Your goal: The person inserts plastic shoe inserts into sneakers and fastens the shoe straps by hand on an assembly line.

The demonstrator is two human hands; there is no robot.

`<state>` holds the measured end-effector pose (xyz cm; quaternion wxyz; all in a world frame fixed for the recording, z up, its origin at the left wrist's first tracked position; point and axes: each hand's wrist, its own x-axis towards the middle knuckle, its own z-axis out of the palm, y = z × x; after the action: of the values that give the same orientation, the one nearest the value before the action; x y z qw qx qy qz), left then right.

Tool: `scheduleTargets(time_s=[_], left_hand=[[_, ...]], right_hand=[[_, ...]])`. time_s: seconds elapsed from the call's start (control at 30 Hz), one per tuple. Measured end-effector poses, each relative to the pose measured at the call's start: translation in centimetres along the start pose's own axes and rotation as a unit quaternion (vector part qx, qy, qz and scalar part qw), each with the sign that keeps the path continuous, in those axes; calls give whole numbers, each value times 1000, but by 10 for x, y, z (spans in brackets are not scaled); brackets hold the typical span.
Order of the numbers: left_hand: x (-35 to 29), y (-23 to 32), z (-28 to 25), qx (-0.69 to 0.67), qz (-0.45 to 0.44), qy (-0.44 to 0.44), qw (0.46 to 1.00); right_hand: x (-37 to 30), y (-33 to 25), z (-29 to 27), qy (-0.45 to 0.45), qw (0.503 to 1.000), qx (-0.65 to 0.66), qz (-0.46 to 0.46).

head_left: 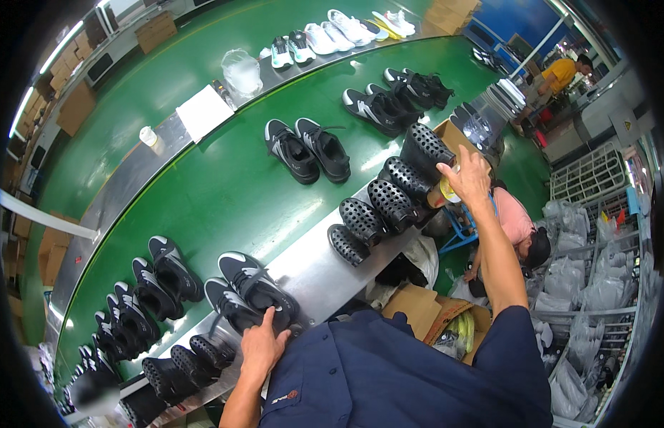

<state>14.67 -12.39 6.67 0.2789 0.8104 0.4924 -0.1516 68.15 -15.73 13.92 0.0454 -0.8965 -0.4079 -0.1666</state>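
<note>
In front of me stands a pair of black sneakers with grey toes (250,282). My left hand (262,348) is at their heels, its index finger stretched out onto the collar and its thumb apart. To the right, my right arm reaches out past a row of black perforated shoe forms (394,205) on the metal ledge. My right hand (469,177) has its fingers bent round a small yellow and tan object (448,188), whose kind I cannot make out. An open cardboard box (449,135) stands just beyond that hand.
The green conveyor belt (225,192) carries more sneakers (308,150). White shoes (339,30) and a white sheet (204,113) lie along its far rail. More shoe forms (193,364) stand at lower left. At right, a person in pink (514,214) bends near racks of bagged items (585,278).
</note>
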Motion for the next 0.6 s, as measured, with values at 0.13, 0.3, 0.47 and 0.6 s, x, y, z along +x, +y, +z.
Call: scheduleTargets(time_s=[0.13,0.3,0.47,0.6], left_hand=[[-1,0,-8,-27,-63,249,966],[57,-41,12,-118,81,301,943],[51,-38,-16,-107,47,269,956],[40,-27,1,40,79,202,975]], right_hand=[[19,13,38,-25,992,-90,-80],[-3,-31,-42,51,984,63,-162],[-123,-134,-94,-240,862,338,-293],[-184,-189,-82,-425,813,255,-305]])
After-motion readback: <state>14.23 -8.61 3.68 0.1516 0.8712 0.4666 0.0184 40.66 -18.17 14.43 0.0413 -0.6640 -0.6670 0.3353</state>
